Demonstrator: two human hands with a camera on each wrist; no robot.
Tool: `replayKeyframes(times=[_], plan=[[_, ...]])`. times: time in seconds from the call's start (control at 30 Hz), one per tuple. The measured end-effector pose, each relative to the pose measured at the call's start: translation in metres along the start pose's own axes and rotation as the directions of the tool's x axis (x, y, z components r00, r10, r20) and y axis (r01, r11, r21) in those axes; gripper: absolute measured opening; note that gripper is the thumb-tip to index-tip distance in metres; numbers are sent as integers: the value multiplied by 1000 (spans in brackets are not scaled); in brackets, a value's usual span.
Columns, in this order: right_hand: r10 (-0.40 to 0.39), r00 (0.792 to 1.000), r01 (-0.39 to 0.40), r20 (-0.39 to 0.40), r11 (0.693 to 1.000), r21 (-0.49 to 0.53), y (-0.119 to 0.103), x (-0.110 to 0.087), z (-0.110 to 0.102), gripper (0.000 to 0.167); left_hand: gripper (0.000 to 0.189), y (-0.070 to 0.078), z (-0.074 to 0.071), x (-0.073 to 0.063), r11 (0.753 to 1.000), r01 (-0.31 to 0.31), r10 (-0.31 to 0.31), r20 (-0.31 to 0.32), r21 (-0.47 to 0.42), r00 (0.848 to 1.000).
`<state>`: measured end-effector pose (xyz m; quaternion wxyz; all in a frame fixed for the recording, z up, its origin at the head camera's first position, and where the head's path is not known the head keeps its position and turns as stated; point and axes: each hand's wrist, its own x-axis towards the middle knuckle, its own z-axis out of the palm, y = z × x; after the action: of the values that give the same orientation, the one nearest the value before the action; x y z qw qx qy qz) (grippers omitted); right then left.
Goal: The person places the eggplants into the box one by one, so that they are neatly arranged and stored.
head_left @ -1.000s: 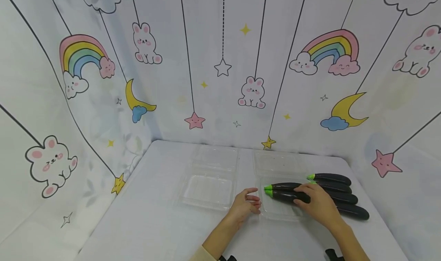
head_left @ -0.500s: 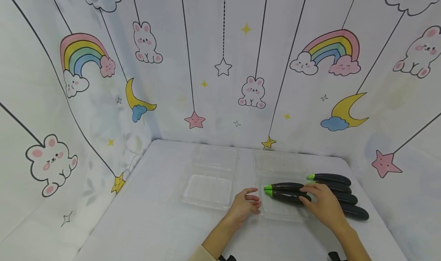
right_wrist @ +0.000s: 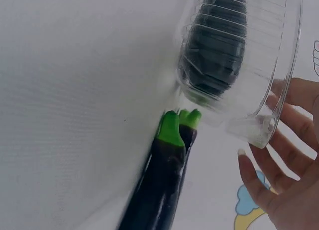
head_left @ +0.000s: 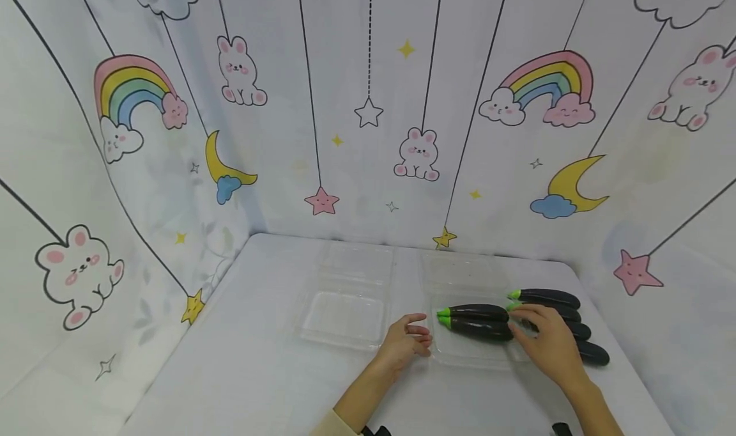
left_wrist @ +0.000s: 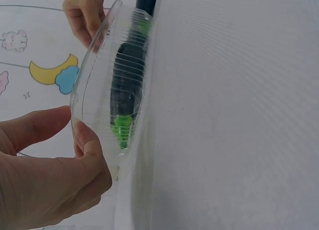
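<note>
Two dark eggplants (head_left: pixel 483 330) with bright green stems lie side by side in the base of a clear plastic clamshell container (head_left: pixel 460 356), its lid (head_left: pixel 466 272) laid back behind. My left hand (head_left: pixel 405 343) rests at the container's left edge, fingers relaxed; in the left wrist view its fingertips meet the rim. At the right end, my right hand (head_left: pixel 549 346) holds no eggplant. Its fingers (right_wrist: pixel 286 163) are spread along the outside of the rim in the right wrist view. In the head view it partly covers several more eggplants (head_left: pixel 595 353) on the table.
A second clear clamshell container (head_left: pixel 345 318) stands to the left, its lid (head_left: pixel 356 260) also opened backward. Both are on a white-covered table (head_left: pixel 241 359). A curtain (head_left: pixel 276 135) printed with rabbits, rainbows and stars surrounds the table's back and sides.
My right hand has let go of the eggplants in the container and slid right to its right end. The two eggplants stay in place. The left hand has barely moved.
</note>
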<state>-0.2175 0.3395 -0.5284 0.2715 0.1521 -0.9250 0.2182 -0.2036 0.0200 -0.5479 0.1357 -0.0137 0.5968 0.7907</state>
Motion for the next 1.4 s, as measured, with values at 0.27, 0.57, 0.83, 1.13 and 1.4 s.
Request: replayKeyframes(times=[0.27,0.57,0.83,1.13,1.4], plan=[[86,993,-89,-86,995,-37,11,-4,-7,26,78,0,0,0,1000,-4,4,8,-3,1000],[168,983,-171,-69,984,-47,21,-14,-15,22,78,1,0,-1,1000,-4,4,-7,-5,1000],[208,978,-209,-16,973,-96,33,-21,-23,23,77,0,1,0,1000,-11,11,-10,-11,1000],[239,971,-234,33,966,-111,42,-27,-31,28,77,1,0,1,1000,-5,5,4,-6,1000],[264,963,-254,55,958,-136,53,-33,-31,30,75,2,1,1,1000,4,-3,-5,8,1000]])
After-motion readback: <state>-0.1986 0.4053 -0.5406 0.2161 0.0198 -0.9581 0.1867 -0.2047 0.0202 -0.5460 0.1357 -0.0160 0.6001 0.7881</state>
